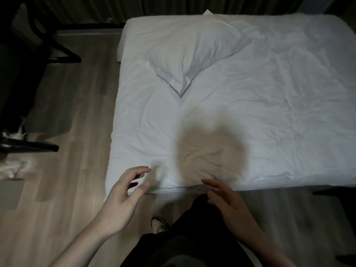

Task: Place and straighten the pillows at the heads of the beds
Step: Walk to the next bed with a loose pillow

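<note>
White bedding: crumpled sheet (pixel 240 105) is covering the bed (pixel 134 182) from edge to edge.
Left fingers: fingers (pixel 141 171) of the left hand (pixel 123 197) are spreading loosely, slightly bent, gripping nothing, and hovering at the near left corner of the bed.
Right fingers: fingers (pixel 212 185) of the right hand (pixel 229 207) are stretching forward, relaxed and apart, holding nothing, and reaching just to the near edge of the mattress.
Between the hands: a soft shadow (pixel 210 143) is falling across the sheet just beyond the fingertips.
Pillow: one white pillow (pixel 185 49) is lying at the far left end of the bed, turned askew, with one corner pointing down toward the person and another poking up at the far edge.
Person: dark trousers (pixel 192 234) and one shoe (pixel 159 224) are showing below the hands, close against the bed.
Floor: pale wood-look floor (pixel 63 199) is running along the left of the bed.
Left side: dark chair legs (pixel 57 47) are standing on the floor, well apart from the bed.
Background: dark curtain (pixel 173 5) is hanging behind the bed.
</note>
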